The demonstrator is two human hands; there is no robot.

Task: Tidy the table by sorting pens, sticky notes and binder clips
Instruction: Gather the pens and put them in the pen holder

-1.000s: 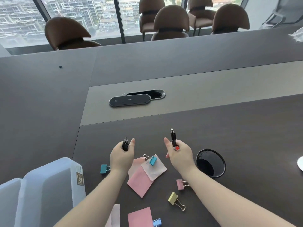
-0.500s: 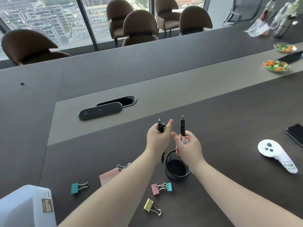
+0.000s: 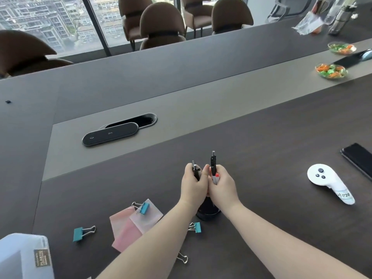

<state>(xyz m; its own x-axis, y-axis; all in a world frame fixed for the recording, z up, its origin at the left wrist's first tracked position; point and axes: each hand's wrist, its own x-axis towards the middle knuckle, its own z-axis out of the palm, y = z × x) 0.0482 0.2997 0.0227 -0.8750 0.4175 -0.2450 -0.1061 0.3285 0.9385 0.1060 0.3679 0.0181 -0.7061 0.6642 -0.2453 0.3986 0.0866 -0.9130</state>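
Note:
My left hand is closed around black pens held upright. My right hand grips a black pen and a red-capped marker. Both hands touch each other right above the black mesh pen cup, which they mostly hide. Pink sticky notes lie to the left with a teal binder clip on them. Another teal binder clip lies further left, and a third clip peeks out beside my left forearm. A wire clip handle shows below that forearm.
A translucent storage box stands at the bottom left. A white controller and a black phone lie on the right. A black cable-port lid sits mid-table. Candy bowls and bottles are far right; chairs line the far side.
Both hands carried their pens to the right, from apart over the sticky notes to together above the pen cup. The view has swung right, bringing the controller and phone into sight.

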